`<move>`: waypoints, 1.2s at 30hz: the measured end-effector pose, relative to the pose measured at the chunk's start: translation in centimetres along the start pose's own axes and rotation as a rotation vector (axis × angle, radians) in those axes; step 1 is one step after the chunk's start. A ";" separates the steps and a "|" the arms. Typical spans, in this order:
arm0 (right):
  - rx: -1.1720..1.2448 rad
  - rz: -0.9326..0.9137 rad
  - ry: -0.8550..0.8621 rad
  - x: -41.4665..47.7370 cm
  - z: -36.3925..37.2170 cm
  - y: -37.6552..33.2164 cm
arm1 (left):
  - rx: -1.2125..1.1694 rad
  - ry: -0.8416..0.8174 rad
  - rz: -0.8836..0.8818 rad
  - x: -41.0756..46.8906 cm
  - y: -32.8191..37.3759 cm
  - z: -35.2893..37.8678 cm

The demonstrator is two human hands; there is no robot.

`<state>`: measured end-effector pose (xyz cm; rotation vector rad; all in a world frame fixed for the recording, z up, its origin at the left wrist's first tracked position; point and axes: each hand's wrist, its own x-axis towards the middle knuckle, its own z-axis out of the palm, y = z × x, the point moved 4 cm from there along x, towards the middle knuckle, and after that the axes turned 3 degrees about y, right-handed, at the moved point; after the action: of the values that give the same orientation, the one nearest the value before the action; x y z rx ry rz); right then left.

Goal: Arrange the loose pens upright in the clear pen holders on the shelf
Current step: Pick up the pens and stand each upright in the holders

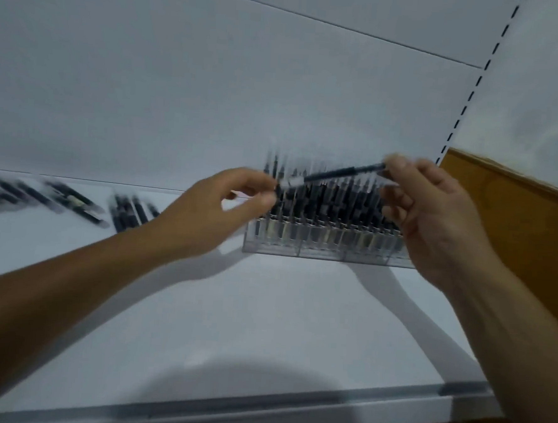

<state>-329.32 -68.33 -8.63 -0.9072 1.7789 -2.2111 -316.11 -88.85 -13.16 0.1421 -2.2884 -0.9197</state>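
Motion blur smears all detail. The left hand (212,207) and right hand (434,214) each pinch one end of a slim black pen with a pale tip (335,174), held above the clear plastic pen holder (327,253), whose right end is hidden. Loose black pens (59,198) lie farther left.

Both hands hold one dark pen (335,175) above the white shelf (265,308). The left hand (219,207) pinches its pale lower end and the right hand (434,214) pinches its raised dark end. Behind it stands a clear pen holder (327,252) packed with upright pens (337,198). Loose pens (59,199) lie flat on the shelf at far left, blurred. A brown cardboard box (515,225) sits at right.
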 end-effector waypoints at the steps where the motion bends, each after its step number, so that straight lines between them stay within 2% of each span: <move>1: -0.016 -0.015 -0.002 0.4 0.4 -0.4 | 0.141 -0.017 0.055 -0.8 -0.8 -0.6; 5: -0.173 -0.094 0.011 1.8 2.3 -1.5 | 0.441 -0.116 0.172 -1.5 -1.2 -0.8; 7: -0.247 -0.138 -0.011 2.3 3.6 -1.6 | 0.526 -0.151 0.147 -1.5 -1.3 -0.8; 12: -0.379 -0.192 -0.093 3.0 6.8 -1.2 | 0.496 -0.212 0.038 -1.9 -2.6 -1.2; 23: -0.556 -0.240 -0.149 3.9 9.9 -0.9 | 0.499 -0.210 0.055 -1.9 -1.5 -1.5; 29: -0.880 -0.193 -0.245 3.5 10.3 1.4 | 0.481 -0.207 0.023 -1.8 -1.7 -1.6; 36: -0.948 -0.188 -0.234 3.0 10.5 1.2 | 0.458 -0.187 0.016 -1.8 -1.9 -1.6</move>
<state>-326.33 -78.87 -7.57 -1.4445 2.7016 -1.1580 -314.00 -90.60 -14.55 0.2418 -2.6393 -0.3992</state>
